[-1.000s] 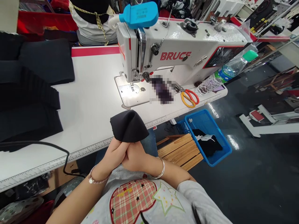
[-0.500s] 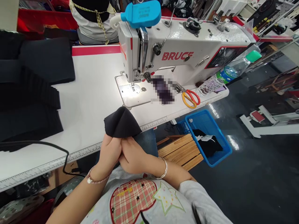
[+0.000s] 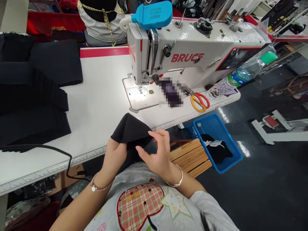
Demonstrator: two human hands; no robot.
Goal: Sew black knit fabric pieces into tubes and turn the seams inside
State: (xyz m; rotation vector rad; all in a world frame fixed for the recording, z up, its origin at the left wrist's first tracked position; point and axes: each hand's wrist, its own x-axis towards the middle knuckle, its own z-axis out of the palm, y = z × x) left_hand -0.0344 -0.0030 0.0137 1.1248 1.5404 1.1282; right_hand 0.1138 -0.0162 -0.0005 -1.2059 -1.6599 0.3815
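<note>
A folded piece of black fabric (image 3: 131,130) is held up in front of the table's edge, with a raised crease in it. My left hand (image 3: 116,154) is closed on its lower left edge, the fingers partly hidden under the cloth. At the fabric's right edge is my right hand (image 3: 157,152), thumb and forefinger spread apart. The forefinger's tip touches the cloth there, while the thumb points at its lower edge. Just beyond the fabric stands a white sewing machine (image 3: 185,57), its needle plate (image 3: 141,93) lit.
Stacks of dark fabric (image 3: 48,96) lie on the table's left. Scissors (image 3: 201,101) and a plastic bottle (image 3: 237,77) are right of the needle. Below stand a wooden stool (image 3: 190,157) and a blue basket (image 3: 231,141) with cloth in it. A black cable (image 3: 48,147) crosses the front edge.
My right hand has come away from my left and moved right, its fingers opening along the fabric's edge. The fabric has spread a little, still in my left hand.
</note>
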